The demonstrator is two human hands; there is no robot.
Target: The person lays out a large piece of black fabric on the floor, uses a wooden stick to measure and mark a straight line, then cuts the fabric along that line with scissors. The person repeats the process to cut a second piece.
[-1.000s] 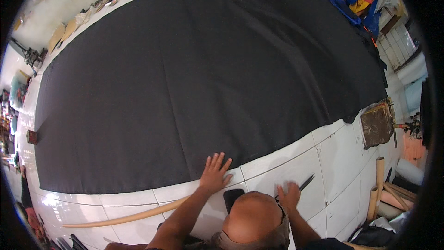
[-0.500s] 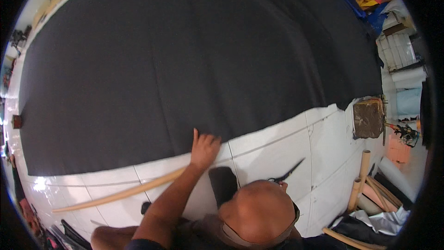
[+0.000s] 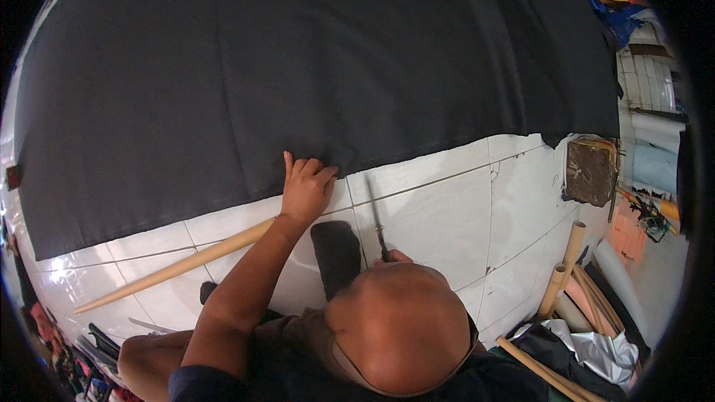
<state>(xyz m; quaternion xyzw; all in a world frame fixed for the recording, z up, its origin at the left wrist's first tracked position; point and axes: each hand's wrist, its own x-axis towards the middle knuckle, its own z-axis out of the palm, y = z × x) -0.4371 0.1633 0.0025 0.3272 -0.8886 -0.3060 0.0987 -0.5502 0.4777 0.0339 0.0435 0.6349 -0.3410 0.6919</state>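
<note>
- Spreading over the white tiled floor (image 3: 432, 216) in the head view, one black cloth (image 3: 298, 59) fills the upper part, its near edge running just beyond the person.
- Judging by its smooth drape and low ripples, it should be soft and limp, not fragile; so broad a sheet likely drags heavily as a whole, though any one edge should lift lightly. It may slide on the glossy tiles.
- Best hold, I judge: the near edge, pinched between thumb and fingers, with a flat palm on the sheet to stop it creeping.
- Two hands show. The left hand (image 3: 307, 187) lies at that edge, fingers bent and one stretched out over the cloth; whether it pinches or only presses, I cannot tell.
- The right hand (image 3: 400, 257), partly hidden by the person's head (image 3: 406, 320), is closed around the handle of one pair of scissors (image 3: 375, 212). Their tip points toward the cloth, just short of it; blur hides whether the blades are parted.
- Counted about them: one tan pole (image 3: 179, 268) at left, one brown block (image 3: 590, 173) by the cloth's right corner, and at least three tan tubes (image 3: 572, 242) at lower right, in a pile too jumbled for a full count.
</note>
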